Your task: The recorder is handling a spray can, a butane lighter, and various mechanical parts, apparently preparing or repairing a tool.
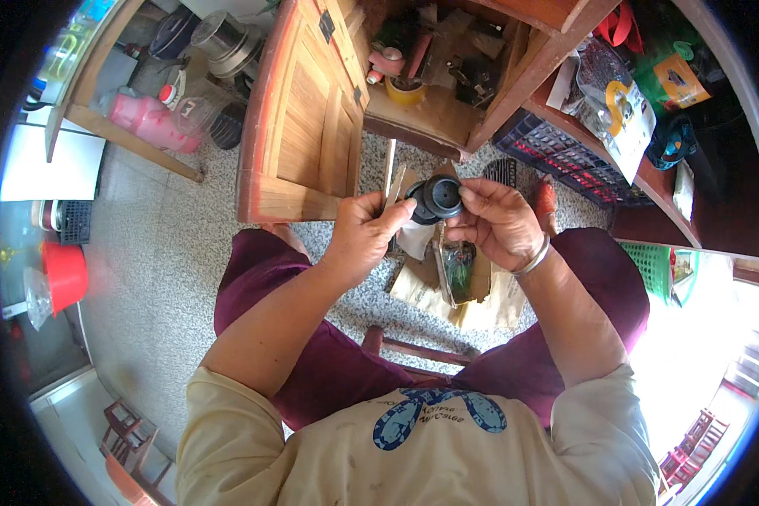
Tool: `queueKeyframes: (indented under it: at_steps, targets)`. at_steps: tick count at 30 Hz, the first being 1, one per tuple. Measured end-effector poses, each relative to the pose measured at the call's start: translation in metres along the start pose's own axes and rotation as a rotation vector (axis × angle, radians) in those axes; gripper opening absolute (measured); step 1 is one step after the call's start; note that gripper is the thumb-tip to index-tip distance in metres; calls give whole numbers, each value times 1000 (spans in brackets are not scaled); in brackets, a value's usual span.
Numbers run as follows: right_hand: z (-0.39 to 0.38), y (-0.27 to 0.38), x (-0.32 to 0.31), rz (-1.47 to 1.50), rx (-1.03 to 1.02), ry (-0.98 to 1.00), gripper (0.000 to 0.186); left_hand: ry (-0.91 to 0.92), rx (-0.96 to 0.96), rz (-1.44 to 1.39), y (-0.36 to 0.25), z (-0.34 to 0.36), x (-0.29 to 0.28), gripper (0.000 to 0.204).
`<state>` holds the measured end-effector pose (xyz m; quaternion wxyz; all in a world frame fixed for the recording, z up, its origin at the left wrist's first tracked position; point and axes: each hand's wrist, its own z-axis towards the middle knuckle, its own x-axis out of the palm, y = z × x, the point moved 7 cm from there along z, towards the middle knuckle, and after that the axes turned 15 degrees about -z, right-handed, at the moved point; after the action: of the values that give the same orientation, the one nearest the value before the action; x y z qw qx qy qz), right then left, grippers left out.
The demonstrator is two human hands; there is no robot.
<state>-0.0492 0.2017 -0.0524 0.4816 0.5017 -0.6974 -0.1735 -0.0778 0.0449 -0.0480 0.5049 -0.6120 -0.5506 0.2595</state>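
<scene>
Between my two hands are black round parts with raised rims; a cup-like black disc overlaps another black piece at its left. My left hand is closed, with the thumb pressed on the left part. My right hand pinches the right edge of the disc between thumb and fingers. Whether the pieces are joined I cannot tell. Below the hands, an open cardboard box with something green inside stands on the floor between my feet. A brown cardboard flap shows just beyond my left hand.
An open wooden cabinet door stands ahead on the left, beside a cabinet holding yellow tape and tools. A dark plastic crate and a shelf with bags are at the right. Pink bottles and a red bucket sit left.
</scene>
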Motion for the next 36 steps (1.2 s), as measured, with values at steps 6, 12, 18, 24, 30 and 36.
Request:
queueKeyframes:
  at_steps: [6, 12, 18, 24, 30, 36]
  targets:
    - [0, -1, -2, -61, 11, 27, 20, -2, -11, 55, -3, -2, 3, 19]
    - [-1, -4, 3, -105, 28, 54, 24, 33, 70, 30, -14, -7, 12, 27]
    - [1, -5, 7, -109, 30, 99, 26, 61, 2, -72, -17, -8, 15, 25]
    - [3, 0, 15, -123, -19, 107, 29, 69, 29, -91, -9, -8, 15, 19]
    - [2, -2, 18, -51, -19, 169, 29, 57, 16, -91, -15, -12, 16, 18]
    - [8, -4, 18, -112, -35, 151, 28, 0, 27, -103, -11, -11, 13, 17]
